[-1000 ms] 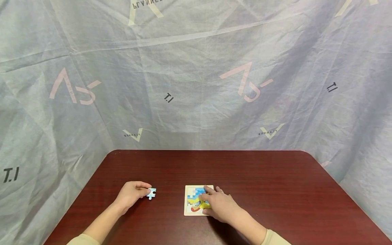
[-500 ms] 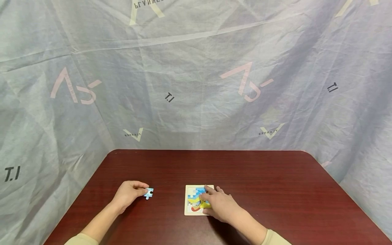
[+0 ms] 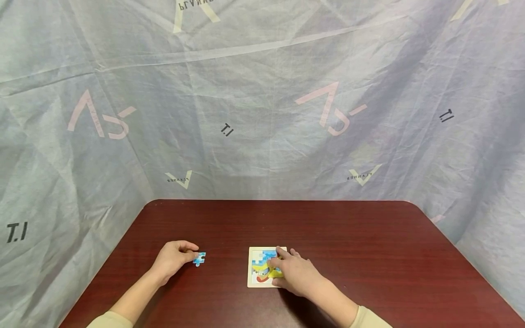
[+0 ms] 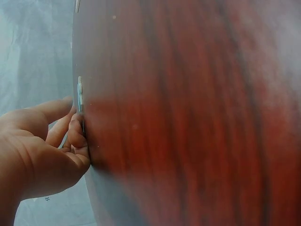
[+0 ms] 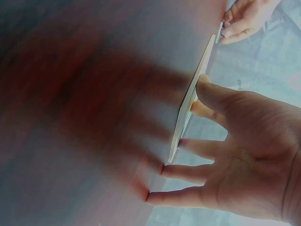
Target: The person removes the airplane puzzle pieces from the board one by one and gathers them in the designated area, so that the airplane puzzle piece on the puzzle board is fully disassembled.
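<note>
My left hand (image 3: 170,262) is over the left part of the table, its thumb and fingers at a small blue and white jigsaw piece (image 3: 199,259). In the left wrist view the piece (image 4: 80,94) shows edge-on at the fingertips, close to the table top. The right hand (image 3: 298,272) lies over the right side of a square jigsaw tray (image 3: 249,269) with a pale wooden rim. Its fingers are spread, some touching the tray and others reaching the table past its edge. The picture of a yellow and red vehicle on blue is partly hidden by that hand.
Both things are on a dark red wooden table (image 3: 348,232) with rounded far corners. Grey printed cloth (image 3: 262,150) hangs behind it and along both sides. A stretch of table separates the piece from the tray.
My left hand has drawn slightly to the left with the jigsaw piece, then stayed almost still. The right hand and the tray have kept their places.
</note>
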The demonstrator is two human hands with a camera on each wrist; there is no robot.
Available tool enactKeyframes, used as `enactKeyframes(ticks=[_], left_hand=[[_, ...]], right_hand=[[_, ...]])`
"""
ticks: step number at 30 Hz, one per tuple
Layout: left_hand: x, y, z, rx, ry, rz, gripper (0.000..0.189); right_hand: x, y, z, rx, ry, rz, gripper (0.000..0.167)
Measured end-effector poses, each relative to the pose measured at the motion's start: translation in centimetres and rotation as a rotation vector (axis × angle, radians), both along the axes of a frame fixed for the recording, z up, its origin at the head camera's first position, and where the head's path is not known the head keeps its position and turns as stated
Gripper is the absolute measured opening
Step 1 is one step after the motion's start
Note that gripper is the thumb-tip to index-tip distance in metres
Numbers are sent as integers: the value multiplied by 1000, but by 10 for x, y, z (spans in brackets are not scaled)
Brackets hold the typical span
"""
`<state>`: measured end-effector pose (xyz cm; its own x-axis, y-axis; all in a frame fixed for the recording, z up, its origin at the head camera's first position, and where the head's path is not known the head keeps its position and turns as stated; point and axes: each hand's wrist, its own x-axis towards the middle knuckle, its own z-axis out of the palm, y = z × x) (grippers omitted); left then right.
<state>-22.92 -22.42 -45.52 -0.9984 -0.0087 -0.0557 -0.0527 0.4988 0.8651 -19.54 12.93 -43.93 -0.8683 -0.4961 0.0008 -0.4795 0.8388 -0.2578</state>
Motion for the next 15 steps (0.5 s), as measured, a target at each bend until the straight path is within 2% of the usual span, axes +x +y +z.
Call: enactKeyframes(ticks=[15], left_hand=[[-3, 1, -2, 14, 16, 5, 24]], right_hand=[[0, 2, 1, 15, 34, 30, 41]])
